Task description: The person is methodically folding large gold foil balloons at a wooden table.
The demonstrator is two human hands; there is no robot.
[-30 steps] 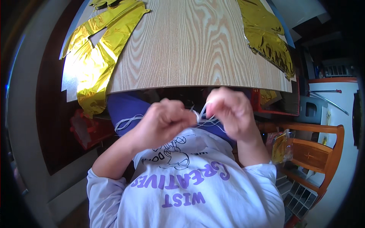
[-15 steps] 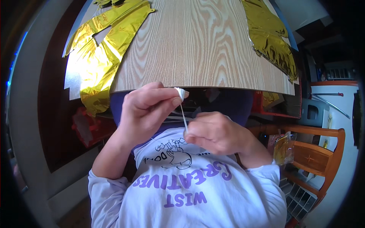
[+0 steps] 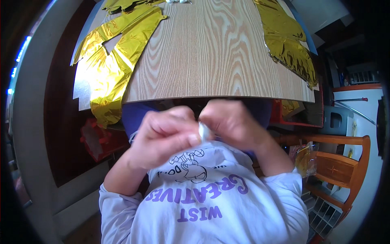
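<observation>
My left hand (image 3: 168, 132) is closed in a pinch on a small white bundle of string (image 3: 204, 131), which sticks out past its thumb and fingertips. Close against it, just beyond the bundle, my right hand (image 3: 231, 122) is curled closed and smeared by motion. What its fingers hold is hidden. Both hands are over my lap, just in front of the table's near edge. At the table's far side lie several small white bundles (image 3: 177, 1), cut off by the picture's top.
Shiny gold foil pieces (image 3: 118, 61) lie on the left of the wood-grain table (image 3: 195, 61), one hanging over its near edge. More gold foil (image 3: 284, 36) lies on the right. A wooden chair (image 3: 333, 168) stands at the right, with a clear packet (image 3: 306, 160) by it.
My right hand has swung up and away from me, beside the left. The left hand has lowered toward me with the white bundle. The stretched strand between them is out of sight.
</observation>
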